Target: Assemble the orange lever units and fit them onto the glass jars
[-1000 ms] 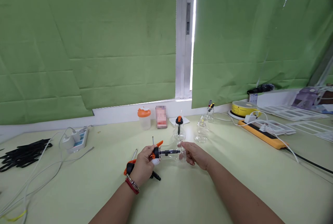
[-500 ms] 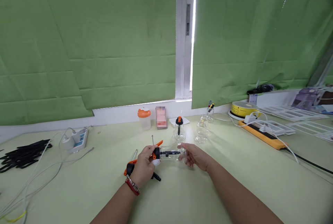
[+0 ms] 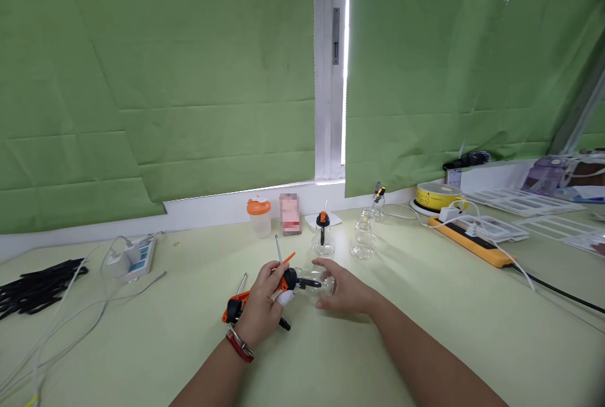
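Observation:
My left hand (image 3: 262,306) grips a black bottle top (image 3: 292,278) with an orange lever, a thin metal spout and a black tube. A small white piece (image 3: 285,297) shows beside my left thumb. Lying on its side, a clear glass bottle (image 3: 316,295) is held by my right hand (image 3: 347,287), thumb and fingers curved around it. The black tube overlaps the bottle; whether its tip is inside I cannot tell. A second black-and-orange top (image 3: 233,310) lies on the table, partly hidden behind my left hand.
Farther back stand a capped glass bottle (image 3: 323,240), more glass bottles (image 3: 362,244), an orange-lidded cup (image 3: 259,218) and a pixelated pink box (image 3: 290,213). An orange power strip (image 3: 472,244) is right. White cables, a white power strip (image 3: 142,262) and black straps (image 3: 38,284) are left.
The bottle top has tilted out of line with the glass bottle. My right thumb and fingers have spread wider around the bottle. The view has shifted slightly to the right.

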The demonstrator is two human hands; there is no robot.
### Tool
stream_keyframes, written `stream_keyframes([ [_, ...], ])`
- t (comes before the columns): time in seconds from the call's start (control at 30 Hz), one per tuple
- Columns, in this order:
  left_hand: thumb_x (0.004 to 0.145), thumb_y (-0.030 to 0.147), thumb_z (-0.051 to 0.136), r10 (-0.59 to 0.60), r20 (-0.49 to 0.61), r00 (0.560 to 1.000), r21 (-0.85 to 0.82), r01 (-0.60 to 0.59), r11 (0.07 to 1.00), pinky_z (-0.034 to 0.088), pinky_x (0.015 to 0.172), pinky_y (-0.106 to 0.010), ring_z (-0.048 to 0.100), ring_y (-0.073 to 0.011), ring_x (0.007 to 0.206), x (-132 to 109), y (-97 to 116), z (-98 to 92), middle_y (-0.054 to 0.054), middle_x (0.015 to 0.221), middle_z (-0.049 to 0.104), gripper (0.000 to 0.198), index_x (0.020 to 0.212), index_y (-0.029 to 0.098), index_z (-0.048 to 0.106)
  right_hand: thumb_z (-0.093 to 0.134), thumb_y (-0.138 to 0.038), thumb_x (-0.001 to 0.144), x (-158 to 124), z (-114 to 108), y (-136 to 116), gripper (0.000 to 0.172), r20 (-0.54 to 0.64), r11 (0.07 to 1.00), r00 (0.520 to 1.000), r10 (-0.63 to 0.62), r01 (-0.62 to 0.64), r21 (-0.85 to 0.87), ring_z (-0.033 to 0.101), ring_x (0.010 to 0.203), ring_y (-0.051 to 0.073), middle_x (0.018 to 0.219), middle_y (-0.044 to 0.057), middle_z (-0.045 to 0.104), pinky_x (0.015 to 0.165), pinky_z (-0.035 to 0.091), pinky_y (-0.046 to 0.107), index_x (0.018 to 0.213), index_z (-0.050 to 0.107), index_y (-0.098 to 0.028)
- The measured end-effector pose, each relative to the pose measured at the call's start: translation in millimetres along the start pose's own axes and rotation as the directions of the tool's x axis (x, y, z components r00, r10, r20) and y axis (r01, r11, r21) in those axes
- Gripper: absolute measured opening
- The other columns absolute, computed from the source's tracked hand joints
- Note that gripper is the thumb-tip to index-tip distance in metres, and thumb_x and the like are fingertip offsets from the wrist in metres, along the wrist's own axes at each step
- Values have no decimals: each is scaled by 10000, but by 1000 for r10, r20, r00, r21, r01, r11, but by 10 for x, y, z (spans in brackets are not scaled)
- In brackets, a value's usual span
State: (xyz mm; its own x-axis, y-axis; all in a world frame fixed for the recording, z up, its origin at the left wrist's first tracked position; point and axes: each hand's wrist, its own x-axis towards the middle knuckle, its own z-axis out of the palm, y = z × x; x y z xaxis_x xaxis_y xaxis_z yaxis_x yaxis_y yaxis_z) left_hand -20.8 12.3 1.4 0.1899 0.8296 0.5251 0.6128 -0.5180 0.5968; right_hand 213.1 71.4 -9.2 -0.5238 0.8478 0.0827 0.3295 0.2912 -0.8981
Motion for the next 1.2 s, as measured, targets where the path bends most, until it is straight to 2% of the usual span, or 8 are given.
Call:
stream_keyframes([
  [0.07,854,237,476,21,13,1000,-20,-21,1000,425,1002,-389,433,-234,1223,-15,15,19,-75,1344,379,537,1370,328,362,827,-385,484,14,8,-6,953,-55,992,998,-19,12,-123,533,946,211,1185,66,501,817,458,341,1329,401,-279],
  [0.2,884,244,440,39,68,997,-75,-34,997,464,976,-374,438,-220,1226,-49,17,60,-55,1438,256,580,1413,366,234,815,-322,482,47,-89,41,898,-181,977,983,-33,-7,-215,526,982,217,1217,54,492,837,448,335,1293,431,-281],
  [0.47,879,172,400,82,37,996,73,-85,994,477,953,-396,450,-217,1211,-25,-43,45,-74,1412,307,434,1286,314,449,759,-475,539,109,-382,373,829,-350,951,922,163,-241,-194,567,755,172,1065,67,578,699,451,313,1249,401,-239],
  [0.63,877,178,408,77,76,994,79,-83,993,495,925,-369,497,-197,1150,-23,-31,45,-81,1407,305,397,1251,292,479,743,-557,531,209,-397,499,860,-444,939,876,186,-291,-181,580,934,232,1147,104,565,802,434,337,1258,417,-230],
  [0.87,866,165,397,34,76,997,83,-40,996,547,795,-336,606,-143,898,-28,-58,36,-94,1392,340,374,1207,281,495,625,-667,609,335,-377,542,917,-521,885,836,173,-364,-291,493,1153,289,1324,144,453,888,401,343,1349,387,-179],
  [1.03,855,166,408,41,63,997,118,-49,992,549,751,-311,619,-138,860,-26,-77,32,-102,1369,386,358,1181,266,517,553,-691,656,368,-404,593,862,-568,830,801,190,-440,-343,473,1173,304,1320,159,451,879,398,356,1320,422,-157],
  [1.13,855,166,403,64,59,996,157,-72,985,546,737,-302,625,-134,841,-21,-89,25,-101,1364,404,352,1172,260,525,584,-652,651,363,-423,612,827,-614,832,767,187,-456,-316,449,1191,312,1309,170,455,877,398,359,1286,439,-142],
  [1.2,858,173,396,81,27,996,209,-85,974,539,732,-301,630,-137,828,-6,-101,0,-95,1354,425,332,1144,251,546,608,-613,650,351,-437,608,761,-654,851,740,157,-437,-291,501,1123,293,1266,159,482,845,416,344,1236,462,-150],
])
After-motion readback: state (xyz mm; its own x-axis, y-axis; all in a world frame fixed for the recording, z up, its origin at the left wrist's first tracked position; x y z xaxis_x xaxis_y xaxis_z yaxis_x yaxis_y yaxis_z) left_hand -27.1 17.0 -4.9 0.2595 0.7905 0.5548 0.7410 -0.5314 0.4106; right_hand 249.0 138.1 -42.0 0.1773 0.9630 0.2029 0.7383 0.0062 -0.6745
